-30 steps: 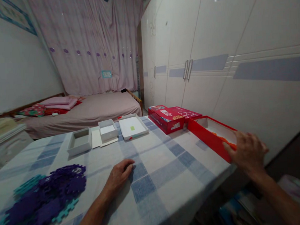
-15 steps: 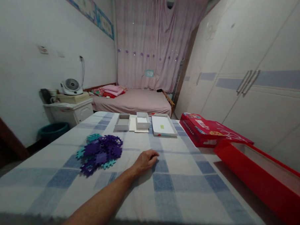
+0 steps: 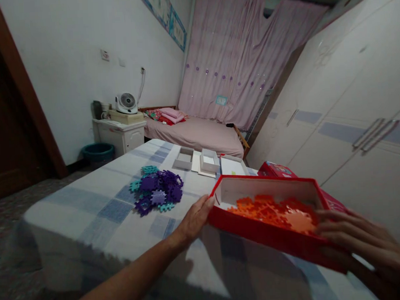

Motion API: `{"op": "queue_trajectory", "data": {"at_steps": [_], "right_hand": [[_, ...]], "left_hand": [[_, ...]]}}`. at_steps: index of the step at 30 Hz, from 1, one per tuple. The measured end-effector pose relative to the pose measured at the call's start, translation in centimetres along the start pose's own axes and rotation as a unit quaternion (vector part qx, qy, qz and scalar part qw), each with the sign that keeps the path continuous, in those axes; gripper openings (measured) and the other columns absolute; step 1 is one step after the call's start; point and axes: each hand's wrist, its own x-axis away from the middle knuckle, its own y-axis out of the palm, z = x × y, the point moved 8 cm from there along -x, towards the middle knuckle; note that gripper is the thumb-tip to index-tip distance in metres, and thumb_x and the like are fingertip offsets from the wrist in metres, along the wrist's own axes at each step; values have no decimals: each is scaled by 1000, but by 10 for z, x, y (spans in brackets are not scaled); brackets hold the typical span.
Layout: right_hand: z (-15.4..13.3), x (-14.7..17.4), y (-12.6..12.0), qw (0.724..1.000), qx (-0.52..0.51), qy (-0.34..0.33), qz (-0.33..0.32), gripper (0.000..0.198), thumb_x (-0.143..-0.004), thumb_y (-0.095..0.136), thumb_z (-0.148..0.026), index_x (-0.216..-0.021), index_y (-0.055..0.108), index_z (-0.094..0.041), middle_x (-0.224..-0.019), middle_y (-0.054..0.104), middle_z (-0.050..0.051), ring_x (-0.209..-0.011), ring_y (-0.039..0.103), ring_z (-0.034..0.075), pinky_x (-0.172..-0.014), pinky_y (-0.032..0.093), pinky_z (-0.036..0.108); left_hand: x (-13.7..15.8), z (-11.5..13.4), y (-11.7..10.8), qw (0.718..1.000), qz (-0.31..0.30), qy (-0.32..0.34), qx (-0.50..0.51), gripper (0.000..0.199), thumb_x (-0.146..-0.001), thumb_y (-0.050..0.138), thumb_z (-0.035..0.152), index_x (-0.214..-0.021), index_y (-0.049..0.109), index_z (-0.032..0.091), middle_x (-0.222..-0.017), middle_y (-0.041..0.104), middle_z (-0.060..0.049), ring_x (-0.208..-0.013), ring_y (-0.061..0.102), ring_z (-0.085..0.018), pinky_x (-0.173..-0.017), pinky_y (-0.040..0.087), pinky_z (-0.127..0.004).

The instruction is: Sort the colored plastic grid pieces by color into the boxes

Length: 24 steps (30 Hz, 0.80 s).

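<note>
Tilted toward me above the near part of the table is an open red box (image 3: 256,233) with a pale inside. Orange interlocking pieces (image 3: 272,211) lie in it. My left hand (image 3: 198,216) grips its left end, thumb over the rim. At the right end, my right hand (image 3: 359,233) is blurred by motion, its fingers over the rim and the rest along the side. On the cloth to the left sits a pile of purple and teal interlocking pieces (image 3: 158,189), apart from both hands.
Small grey-white box trays (image 3: 183,158) and a shallow white lid (image 3: 234,165) stand at the table's far side. Another red box (image 3: 275,169) is partly hidden behind the held one. A checked cloth (image 3: 99,209) covers the table; a bed (image 3: 202,134) stands beyond.
The red box has come from the right edge to the front of me, showing orange pieces inside. My left hand, earlier resting on the cloth, now holds its left end. My right hand has appeared.
</note>
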Motion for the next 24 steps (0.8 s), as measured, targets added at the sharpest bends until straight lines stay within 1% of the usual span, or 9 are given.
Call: {"op": "queue_trajectory", "data": {"at_steps": [3, 5, 8, 11, 13, 16, 20, 21, 24], "right_hand": [[-26, -69, 4, 994, -9, -91, -54, 20, -86, 50, -36, -98, 62, -46, -95, 71, 1, -108, 63, 27, -94, 50, 51], [-51, -110, 4, 986, -39, -148, -65, 15, -89, 48, -32, -96, 61, -37, -94, 70, 2, -107, 61, 24, -97, 48, 47], [-81, -162, 12, 981, -86, -164, -62, 13, -92, 49, -30, -86, 59, -24, -91, 65, 6, -102, 59, 23, -91, 47, 42], [-103, -204, 25, 981, -78, -175, -13, 33, -93, 48, -34, -64, 49, -20, -70, 57, 4, -76, 56, 18, -78, 46, 36], [-117, -227, 37, 976, -41, -213, -9, 41, -94, 46, -36, -57, 44, -20, -61, 52, 1, -65, 51, 15, -73, 43, 33], [-141, -260, 45, 960, 10, -278, -23, 47, -96, 41, -37, -54, 45, -19, -57, 50, 0, -60, 47, 12, -71, 41, 31], [-173, -293, 43, 944, 53, -324, -1, 50, -98, 36, -38, -54, 49, -18, -58, 52, 1, -67, 53, 13, -76, 41, 32], [-180, -299, 47, 940, 58, -336, -3, 50, -98, 36, -38, -55, 50, -17, -59, 53, 1, -71, 55, 14, -78, 41, 32], [-192, -308, 68, 926, 67, -370, -30, 49, -97, 38, -37, -54, 50, -17, -58, 54, 2, -82, 59, 17, -81, 42, 34]], "left_hand": [[9, -12, -23, 996, 58, -13, 59, 44, -85, 52, 49, -115, 63, 20, -116, 68, -7, -101, 63, -23, -81, 50, -30], [9, -20, -36, 989, 104, -6, 109, 37, -83, 56, 41, -109, 65, 17, -112, 69, -7, -101, 63, -22, -86, 49, -31], [6, -33, -44, 970, 135, 3, 202, 33, -77, 62, 33, -105, 65, 15, -111, 70, -8, -103, 63, -21, -91, 48, -33], [6, -45, -46, 947, 167, -11, 274, 33, -74, 66, 28, -104, 64, 16, -110, 70, -7, -97, 64, -19, -88, 50, -32], [6, -49, -46, 938, 172, -17, 300, 33, -74, 66, 26, -105, 63, 17, -108, 70, -7, -94, 65, -18, -87, 50, -32], [3, -45, -44, 932, 145, -21, 331, 33, -75, 64, 26, -106, 62, 16, -109, 70, -9, -97, 65, -20, -90, 50, -35], [-1, -30, -53, 918, 168, 40, 358, 28, -76, 62, 22, -103, 63, 15, -112, 69, -8, -102, 64, -19, -95, 48, -33], [-2, -31, -55, 913, 178, 33, 365, 25, -76, 60, 19, -101, 63, 15, -109, 69, -7, -100, 65, -17, -94, 49, -32], [-4, -46, -48, 905, 172, -52, 386, 16, -78, 55, 13, -91, 64, 14, -96, 71, -7, -88, 67, -15, -87, 52, -28]]}}
